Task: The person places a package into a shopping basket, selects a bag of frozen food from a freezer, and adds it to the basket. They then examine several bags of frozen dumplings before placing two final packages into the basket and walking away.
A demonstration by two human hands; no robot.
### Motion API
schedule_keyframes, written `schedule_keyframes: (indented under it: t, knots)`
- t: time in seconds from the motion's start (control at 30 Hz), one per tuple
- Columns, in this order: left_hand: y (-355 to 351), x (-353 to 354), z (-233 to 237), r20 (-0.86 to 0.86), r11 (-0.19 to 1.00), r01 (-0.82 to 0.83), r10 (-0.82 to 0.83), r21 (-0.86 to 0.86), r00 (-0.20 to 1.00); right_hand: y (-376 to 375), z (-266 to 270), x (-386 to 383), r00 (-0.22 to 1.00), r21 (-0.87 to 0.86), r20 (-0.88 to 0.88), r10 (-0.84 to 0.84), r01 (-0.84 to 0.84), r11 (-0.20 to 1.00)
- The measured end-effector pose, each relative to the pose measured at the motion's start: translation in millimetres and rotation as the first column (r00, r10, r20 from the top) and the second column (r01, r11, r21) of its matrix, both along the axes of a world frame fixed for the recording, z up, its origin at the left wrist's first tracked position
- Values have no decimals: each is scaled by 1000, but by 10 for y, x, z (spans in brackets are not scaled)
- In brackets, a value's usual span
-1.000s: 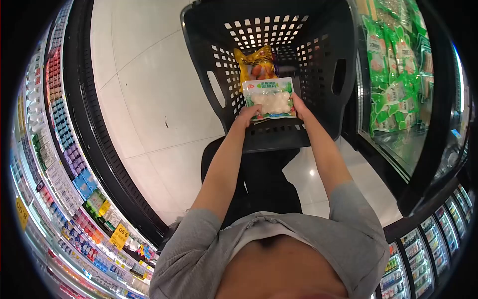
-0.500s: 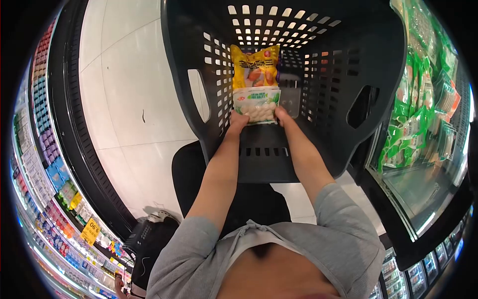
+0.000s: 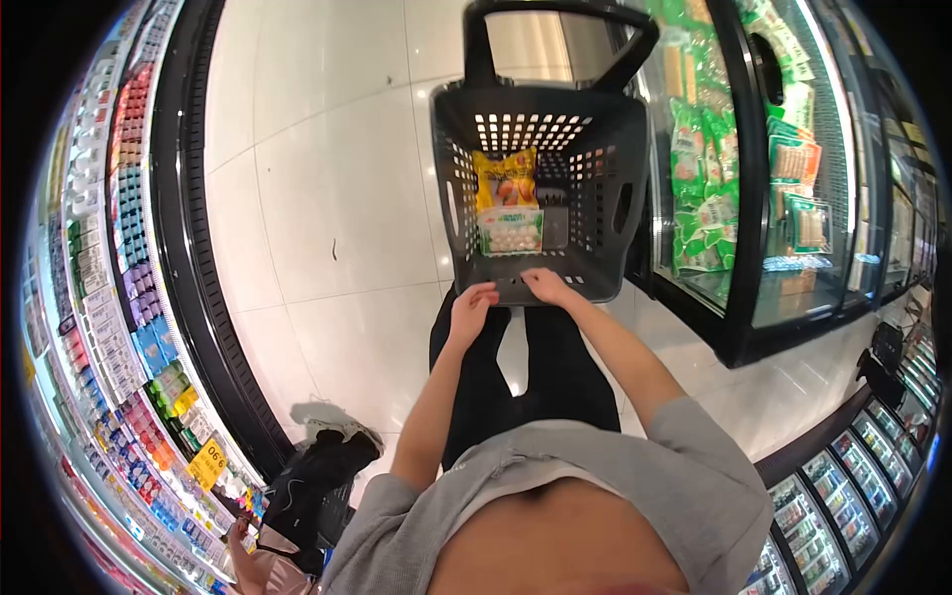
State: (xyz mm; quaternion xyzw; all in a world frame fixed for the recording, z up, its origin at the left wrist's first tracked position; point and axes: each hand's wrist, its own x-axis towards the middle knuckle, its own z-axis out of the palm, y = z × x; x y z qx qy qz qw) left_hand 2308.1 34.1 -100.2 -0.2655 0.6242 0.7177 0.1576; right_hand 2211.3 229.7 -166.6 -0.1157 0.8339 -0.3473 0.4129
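Note:
A dark grey perforated basket [image 3: 501, 270] stands in front of my legs, its handle raised at the far end. Inside lie a yellow food bag [image 3: 507, 180] and, nearer to me, a white and green packet of round white pieces [image 3: 511, 231]. My left hand [image 3: 475, 302] is at the basket's near rim, fingers partly curled, with nothing visible in them. Beside it, my right hand [image 3: 545, 285] is at the same rim with bent fingers. Whether it grips the rim is hard to tell. Both hands are apart from the packages.
Stocked shelves [image 3: 131, 278] line the left side. On the right is a glass-fronted freezer [image 3: 739, 327] with green bags. Another person in black trousers [image 3: 317, 476] is at the lower left. More refrigerated cases [image 3: 843, 496] are at the lower right.
Both hands have let go of the white packet and drawn back to the near rim. The basket looks smaller and farther away, with its raised handle now in view.

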Motion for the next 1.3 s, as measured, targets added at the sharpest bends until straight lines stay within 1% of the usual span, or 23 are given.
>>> schedule_keyframes:
  t: [0.07, 0.13, 0.17, 0.2, 0.27, 0.3, 0.33, 0.37, 0.4, 0.5, 0.53, 0.57, 0.6, 0.63, 0.7, 0.73, 0.83, 0.9, 1.03, 1.13, 1.23, 1.27, 1.3]
  knots:
    - [-169, 353, 648, -54, 983, -105, 98, -153, 994, 127, 447, 119, 999, 55, 19, 33, -34, 998]
    - [-413, 681, 1055, -93, 933, -222, 204, -284, 975, 369, 420, 287, 992, 163, -31, 124, -118, 980]
    - [-543, 851, 1159, -88, 894, -286, 273, -345, 958, 475, 408, 359, 980, 191, -117, 159, -135, 972]
    - [-708, 1041, 1132, -104, 871, -331, 315, -362, 943, 525, 451, 335, 986, 249, 20, 164, -164, 955]
    - [-1050, 1319, 1034, -127, 840, -401, 382, -366, 915, 735, 330, 340, 949, 258, -2, 315, -304, 917]
    - [-1224, 1427, 1013, -130, 834, -427, 408, -350, 904, 764, 402, 319, 982, 332, 121, 146, -178, 926]
    - [-1411, 1506, 987, -138, 845, -399, 375, -356, 917, 778, 315, 302, 977, 444, -42, 208, -168, 880]
    - [-1572, 1475, 946, -152, 857, -377, 346, -352, 926, 660, 314, 329, 966, 438, -220, -134, 221, 871]
    - [-1746, 1462, 986, -157, 879, -305, 264, -366, 951, 547, 332, 374, 818, 373, -370, -440, 565, 736]
    - [-2215, 1410, 1254, -185, 873, -119, 34, -473, 982, -134, 825, 358, 660, 284, -23, -751, 724, 628]
    - [-2364, 1410, 1247, -165, 881, -88, 12, -465, 986, -358, 948, 323, 743, 285, 153, -652, 599, 749]
    - [-2536, 1419, 1175, -180, 891, -52, -34, -452, 983, -617, 1124, 290, 827, 232, 219, -519, 472, 850]
    - [-2697, 1409, 1086, -188, 846, -7, -110, -533, 976, -854, 1319, 281, 887, 167, 272, -372, 338, 926]
    - [-2850, 1366, 1047, -192, 792, 33, -188, -609, 963, -1070, 1508, 248, 906, 120, 279, -319, 297, 947]
    - [-3102, 1167, 1150, -71, 804, 153, -235, -575, 969, -1305, 1814, 183, 937, 42, 279, -210, 206, 978]
    - [-3173, 1016, 1219, -11, 808, 209, -258, -551, 966, -1308, 1860, 142, 950, 17, 176, -256, 257, 966]
    - [-3332, 463, 1448, -19, 783, 343, -411, -519, 911, -1318, 1963, 25, 908, -18, -115, -402, 403, 915]
    - [-3314, 26, 1625, -30, 761, 404, -484, -508, 874, -1222, 2003, -77, 826, 34, -280, -490, 519, 854]
    - [-3034, -792, 1839, -41, 704, 503, -600, -501, 799, -1188, 2103, -320, 651, -183, -112, -751, 729, 659]
    - [-2946, -1319, 1793, -117, 682, 568, -681, -461, 723, -1320, 2244, -775, 524, -270, 42, -851, 826, 495]
    - [-3043, -1772, 1763, -96, 654, 570, -695, -498, 713, -1559, 2337, -1605, 269, -365, 185, -945, 912, 188]
    - [-3121, -1930, 1783, -46, 634, 580, -694, -511, 719, -1577, 2265, -1918, 208, -457, 277, -938, 887, 62]
    - [-3176, -2027, 1849, 9, 618, 595, -690, -513, 724, -1615, 2295, -2220, 102, -530, 213, -972, 847, -28]
